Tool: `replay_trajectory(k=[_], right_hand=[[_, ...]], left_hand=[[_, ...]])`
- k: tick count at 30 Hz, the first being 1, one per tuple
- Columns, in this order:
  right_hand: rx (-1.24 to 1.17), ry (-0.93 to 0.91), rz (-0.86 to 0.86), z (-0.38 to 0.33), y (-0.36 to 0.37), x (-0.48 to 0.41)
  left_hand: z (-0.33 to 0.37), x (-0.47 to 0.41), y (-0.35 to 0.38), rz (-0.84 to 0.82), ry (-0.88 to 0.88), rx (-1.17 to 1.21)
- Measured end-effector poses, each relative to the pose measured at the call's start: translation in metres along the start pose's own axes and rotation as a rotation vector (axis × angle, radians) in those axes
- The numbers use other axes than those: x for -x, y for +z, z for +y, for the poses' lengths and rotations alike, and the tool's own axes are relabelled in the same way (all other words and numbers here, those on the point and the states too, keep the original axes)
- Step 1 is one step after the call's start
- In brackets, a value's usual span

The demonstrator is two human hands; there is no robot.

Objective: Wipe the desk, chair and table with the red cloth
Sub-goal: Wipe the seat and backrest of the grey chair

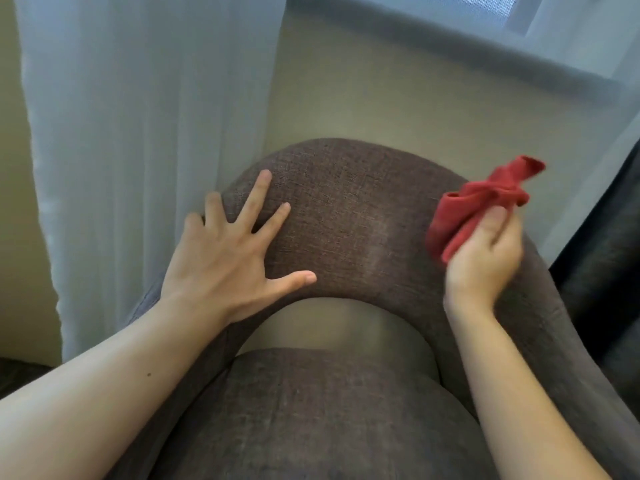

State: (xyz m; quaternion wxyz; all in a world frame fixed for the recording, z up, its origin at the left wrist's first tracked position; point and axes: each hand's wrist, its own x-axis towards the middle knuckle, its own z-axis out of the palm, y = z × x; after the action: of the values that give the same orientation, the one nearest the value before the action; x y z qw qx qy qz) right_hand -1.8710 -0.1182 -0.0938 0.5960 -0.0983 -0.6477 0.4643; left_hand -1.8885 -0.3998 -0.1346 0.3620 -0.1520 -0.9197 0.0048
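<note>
A chair [353, 209] in brown-grey woven fabric fills the middle of the head view, its curved backrest arching over the seat cushion [311, 410] below. My left hand [228, 258] lies flat on the left part of the backrest, fingers spread and holding nothing. My right hand [485, 251] is at the backrest's right side, closed around a bunched red cloth [478, 202]. The cloth sticks up and to the right out of the fist, by the backrest's right edge.
A sheer white curtain [149, 133] hangs just left of the chair, touching its side. A beige wall [398, 98] and a grey window sill [450, 43] lie behind. A dark curtain [602, 271] hangs at the right edge.
</note>
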Motion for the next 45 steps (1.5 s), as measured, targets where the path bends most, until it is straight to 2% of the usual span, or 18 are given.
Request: replay_trajectory(k=[4,6,9,14,17,19,20,21,23,25,28,31,34,37,41,45], right_hand=[[0.42,-0.252,-0.303,0.03,0.049,0.011],[0.533,-0.417,-0.323,0.05,0.063,0.029],[0.565,-0.522,-0.327,0.075,0.065,0.052],[0.514,-0.596,-0.542,0.104,0.037,0.091],[0.489,-0.463,-0.675,0.109,0.011,0.114],[0.45,-0.292,-0.76,0.112,-0.008,0.122],[0.39,-0.184,-0.75,0.112,-0.016,0.125],[0.296,-0.048,-0.691,0.111,-0.023,0.126],[0.032,0.268,-0.458,0.097,-0.03,0.117],[-0.132,0.395,-0.22,0.073,-0.033,0.092],[-0.138,0.219,-0.046,0.03,-0.022,0.047],[0.013,-0.022,0.005,0.004,0.006,0.009],[0.22,-0.13,-0.119,0.012,0.046,-0.009],[0.5,-0.39,-0.312,0.041,0.077,0.018],[0.568,-0.627,-0.306,0.073,0.078,0.049],[0.594,-0.766,-0.444,0.099,0.052,0.077]], left_hand=[[0.001,0.001,0.0,-0.003,-0.004,-0.006],[0.002,0.001,0.001,0.003,-0.017,0.016],[0.003,-0.001,0.001,0.002,-0.047,0.055],[0.005,-0.001,0.002,0.022,-0.072,0.06],[0.004,-0.001,0.002,0.033,-0.057,0.037],[0.004,-0.001,0.001,0.027,-0.053,0.032],[0.004,-0.001,0.001,0.026,-0.052,0.033],[0.003,-0.001,0.002,0.029,-0.052,0.035],[0.003,-0.001,0.002,0.036,-0.053,0.04],[0.002,-0.001,0.002,0.046,-0.052,0.035],[0.003,-0.002,0.002,0.044,-0.042,0.032],[0.002,-0.001,0.004,0.046,-0.046,0.025],[0.002,-0.001,0.005,0.05,-0.042,0.024],[0.002,-0.001,0.006,0.058,-0.045,0.021],[0.003,-0.001,0.008,0.058,-0.054,0.03],[0.002,-0.001,0.01,0.075,-0.047,0.016]])
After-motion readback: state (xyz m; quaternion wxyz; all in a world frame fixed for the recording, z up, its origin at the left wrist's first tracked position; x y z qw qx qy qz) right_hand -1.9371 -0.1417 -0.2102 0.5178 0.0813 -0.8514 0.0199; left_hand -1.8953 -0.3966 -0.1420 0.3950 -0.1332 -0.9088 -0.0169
